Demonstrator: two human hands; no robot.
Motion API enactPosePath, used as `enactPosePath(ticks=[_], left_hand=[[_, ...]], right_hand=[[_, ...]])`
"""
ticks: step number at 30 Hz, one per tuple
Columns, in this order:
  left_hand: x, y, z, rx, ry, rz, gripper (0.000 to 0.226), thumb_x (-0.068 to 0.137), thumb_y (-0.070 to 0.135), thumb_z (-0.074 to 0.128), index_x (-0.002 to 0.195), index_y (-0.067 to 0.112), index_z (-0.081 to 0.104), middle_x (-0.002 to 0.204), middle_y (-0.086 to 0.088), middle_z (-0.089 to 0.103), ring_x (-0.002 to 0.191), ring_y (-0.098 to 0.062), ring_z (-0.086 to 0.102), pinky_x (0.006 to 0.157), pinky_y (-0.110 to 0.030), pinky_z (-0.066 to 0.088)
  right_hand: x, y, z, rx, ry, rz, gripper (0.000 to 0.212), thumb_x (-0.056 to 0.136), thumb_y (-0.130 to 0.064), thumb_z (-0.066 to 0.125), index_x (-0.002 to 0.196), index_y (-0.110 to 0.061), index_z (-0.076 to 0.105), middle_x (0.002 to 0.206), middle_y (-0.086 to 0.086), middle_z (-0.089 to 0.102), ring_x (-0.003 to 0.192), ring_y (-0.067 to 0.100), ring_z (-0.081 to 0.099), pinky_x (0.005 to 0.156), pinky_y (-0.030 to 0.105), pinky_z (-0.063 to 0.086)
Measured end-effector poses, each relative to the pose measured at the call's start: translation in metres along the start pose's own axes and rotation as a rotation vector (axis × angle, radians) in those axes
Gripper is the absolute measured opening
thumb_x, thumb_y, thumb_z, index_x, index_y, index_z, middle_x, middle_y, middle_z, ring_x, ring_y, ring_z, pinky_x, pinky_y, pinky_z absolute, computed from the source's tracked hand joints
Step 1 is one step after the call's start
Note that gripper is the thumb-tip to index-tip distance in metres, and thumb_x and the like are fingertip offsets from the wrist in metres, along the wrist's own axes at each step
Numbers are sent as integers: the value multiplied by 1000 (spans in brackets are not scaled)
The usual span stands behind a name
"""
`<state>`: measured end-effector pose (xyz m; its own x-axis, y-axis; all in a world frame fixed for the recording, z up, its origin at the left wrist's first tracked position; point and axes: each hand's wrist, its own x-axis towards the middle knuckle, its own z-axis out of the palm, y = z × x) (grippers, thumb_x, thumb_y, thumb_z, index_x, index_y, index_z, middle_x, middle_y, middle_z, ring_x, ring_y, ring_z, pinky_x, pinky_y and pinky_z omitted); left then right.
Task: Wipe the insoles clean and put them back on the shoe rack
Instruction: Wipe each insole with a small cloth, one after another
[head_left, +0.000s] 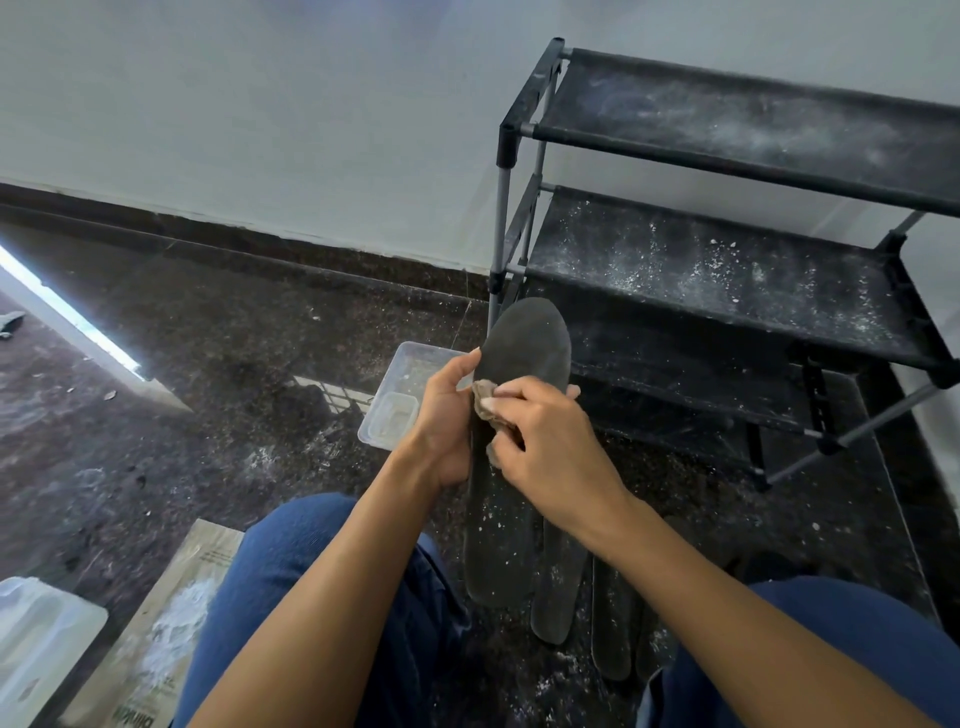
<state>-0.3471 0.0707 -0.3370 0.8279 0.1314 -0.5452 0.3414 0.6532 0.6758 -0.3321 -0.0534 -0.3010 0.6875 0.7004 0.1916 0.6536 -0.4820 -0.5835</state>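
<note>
My left hand (447, 415) grips a dark grey insole (524, 348) by its left edge, holding it up with the toe end pointing away from me. My right hand (545, 441) pinches a small beige cloth (485, 400) against the middle of that insole. Below my hands, several more dark insoles (556, 587) lie side by side on the floor, speckled with white dust. The black shoe rack (727, 270) stands ahead on the right, its fabric shelves dusted white and holding nothing.
A clear plastic container (400, 400) sits on the dark speckled floor left of my hands. A brown paper bag with white powder (161, 623) and a translucent lid (36, 639) lie at lower left. My knees in blue trousers (311, 597) frame the insoles.
</note>
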Motion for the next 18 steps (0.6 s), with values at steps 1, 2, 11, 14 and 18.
enactPosePath(ticks=[1,2,11,14,18], left_hand=[[-1,0,1,6,8,-8,64,92,49,38,83,-1,75,95,-20,68,84,-22,63,87,-32,43],[-2,1,1,-14,-3,-9,63,91,50,40,95,-3,73,107,-23,65,92,-25,61,91,-33,42],[0,-1,1,-4,15,15,64,94,46,37,66,2,74,63,-11,68,62,-17,66,72,-26,49],[-1,0,2,-57,-5,-5,58,93,47,37,97,0,71,93,-19,71,79,-25,69,80,-34,50],[1,1,0,-21,-18,2,60,93,48,38,76,4,76,84,-13,71,77,-21,68,78,-32,52]], right_hand=[[-1,-1,1,25,-36,5,27,81,-6,58,105,-8,70,105,2,62,93,13,56,81,23,46],[-3,-2,1,57,-65,16,24,79,-7,59,98,-9,72,99,1,64,85,12,57,76,24,47],[-2,-3,1,1,-32,1,28,81,-6,58,107,-7,70,107,2,63,102,16,54,89,29,46],[-5,-4,-1,62,-86,13,20,77,-8,59,89,-10,75,93,1,68,89,14,60,81,34,50],[-1,-1,-3,4,51,12,21,80,-9,58,95,-11,74,96,-1,68,94,12,57,85,27,47]])
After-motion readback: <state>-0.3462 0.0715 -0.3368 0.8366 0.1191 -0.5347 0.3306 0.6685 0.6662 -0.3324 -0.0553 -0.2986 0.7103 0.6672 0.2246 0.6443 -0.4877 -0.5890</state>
